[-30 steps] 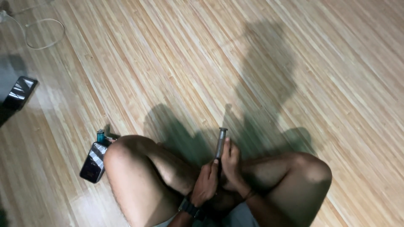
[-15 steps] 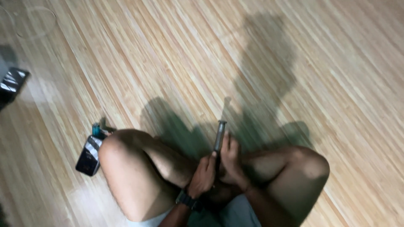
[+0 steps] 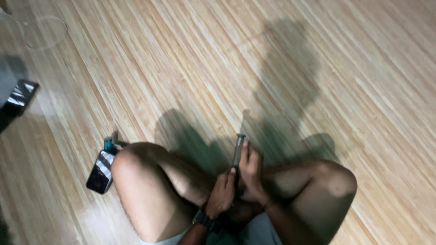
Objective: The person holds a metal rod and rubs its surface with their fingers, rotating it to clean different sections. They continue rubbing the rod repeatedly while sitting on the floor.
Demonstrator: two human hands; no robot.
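Observation:
I sit cross-legged on a wooden floor (image 3: 190, 59) and look down at my lap. Both hands hold a slim dark tube-shaped object (image 3: 237, 149) upright between my knees. My left hand (image 3: 222, 193), with a dark wrist band, grips its lower part. My right hand (image 3: 250, 170) wraps around its upper part, thumb near the top end. The picture is blurred, so I cannot tell what the object is.
A dark flat phone-like device (image 3: 101, 171) lies on the floor beside my left knee, with a small teal object (image 3: 110, 144) just above it. Another dark shiny object (image 3: 18, 97) lies at the far left edge. A thin cable loop (image 3: 45, 31) lies top left.
The view has shifted a little. My hands stay on the tube-shaped object, held upright between my knees throughout.

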